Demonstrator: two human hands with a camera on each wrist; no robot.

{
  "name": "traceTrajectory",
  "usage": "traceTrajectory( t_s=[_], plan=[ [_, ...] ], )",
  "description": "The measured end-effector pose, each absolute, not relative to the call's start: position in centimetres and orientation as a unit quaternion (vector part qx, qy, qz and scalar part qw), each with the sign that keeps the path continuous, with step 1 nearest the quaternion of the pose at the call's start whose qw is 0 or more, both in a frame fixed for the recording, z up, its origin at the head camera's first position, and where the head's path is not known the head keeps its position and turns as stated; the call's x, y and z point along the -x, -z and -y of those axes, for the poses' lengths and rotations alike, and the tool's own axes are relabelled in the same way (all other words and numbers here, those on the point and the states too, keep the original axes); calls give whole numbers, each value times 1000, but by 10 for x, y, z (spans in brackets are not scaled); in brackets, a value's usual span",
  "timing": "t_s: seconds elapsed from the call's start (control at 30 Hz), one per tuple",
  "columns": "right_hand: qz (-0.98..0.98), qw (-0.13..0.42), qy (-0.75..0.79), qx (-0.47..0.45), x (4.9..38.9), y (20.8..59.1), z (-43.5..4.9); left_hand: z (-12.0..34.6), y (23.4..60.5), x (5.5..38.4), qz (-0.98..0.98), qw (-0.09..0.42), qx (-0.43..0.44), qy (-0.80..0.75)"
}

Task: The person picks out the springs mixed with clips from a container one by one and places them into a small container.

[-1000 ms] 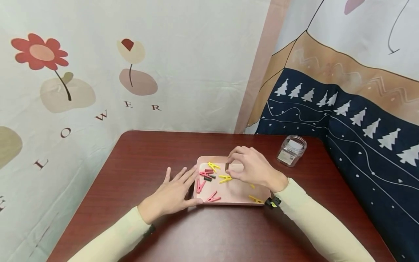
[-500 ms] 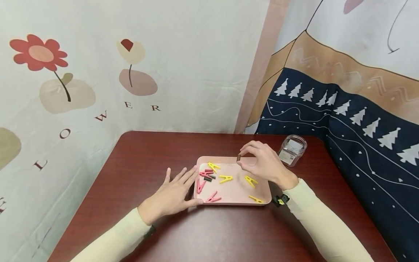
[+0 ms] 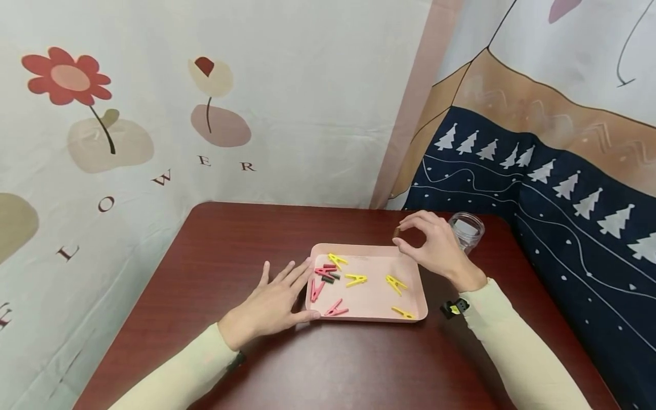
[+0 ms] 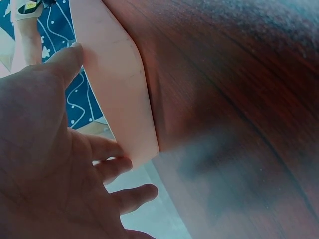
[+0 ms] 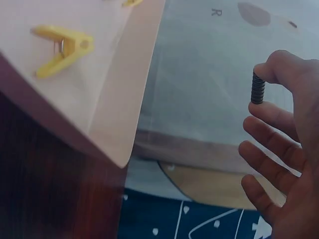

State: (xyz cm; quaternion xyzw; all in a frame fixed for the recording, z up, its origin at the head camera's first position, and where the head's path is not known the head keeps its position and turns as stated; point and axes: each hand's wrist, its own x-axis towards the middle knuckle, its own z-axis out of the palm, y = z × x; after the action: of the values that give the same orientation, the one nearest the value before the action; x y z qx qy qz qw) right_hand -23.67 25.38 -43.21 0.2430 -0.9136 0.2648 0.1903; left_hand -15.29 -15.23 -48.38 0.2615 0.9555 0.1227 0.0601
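Observation:
A pink tray [image 3: 379,296] on the dark wooden table holds several yellow clothespins [image 3: 355,279] and red clothespins [image 3: 335,309], plus a small dark spring [image 3: 328,279]. My right hand [image 3: 433,245] is raised over the tray's far right corner and pinches a small dark spring [image 3: 397,232] between thumb and forefinger; the right wrist view shows that spring [image 5: 257,88] upright in the pinch. My left hand [image 3: 274,299] lies flat on the table with straight fingers touching the tray's left edge [image 4: 117,99].
A clear glass jar [image 3: 466,229] stands on the table just behind my right hand. Printed cloth hangs close behind and to the right of the table [image 3: 246,239]. A yellow clothespin [image 5: 62,47] lies in the tray near its corner.
My right hand has lifted the dark spring out of the tray and carried it right and back, toward the jar. The left hand has stayed at the tray's left edge.

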Motion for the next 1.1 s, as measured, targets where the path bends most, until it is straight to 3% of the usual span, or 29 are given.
traceTrajectory(
  t_s=[0.3,0.77,1.1],
  plan=[
    [907,250,-265,-211,244,432,-276,152,482,154,-956,58,-260,-124],
    [919,257,-271,-124,246,436,-315,154,482,153,-956,64,-256,-129],
    [907,307,-263,-113,247,443,-353,152,483,154,-954,63,-263,-128]
  ],
)
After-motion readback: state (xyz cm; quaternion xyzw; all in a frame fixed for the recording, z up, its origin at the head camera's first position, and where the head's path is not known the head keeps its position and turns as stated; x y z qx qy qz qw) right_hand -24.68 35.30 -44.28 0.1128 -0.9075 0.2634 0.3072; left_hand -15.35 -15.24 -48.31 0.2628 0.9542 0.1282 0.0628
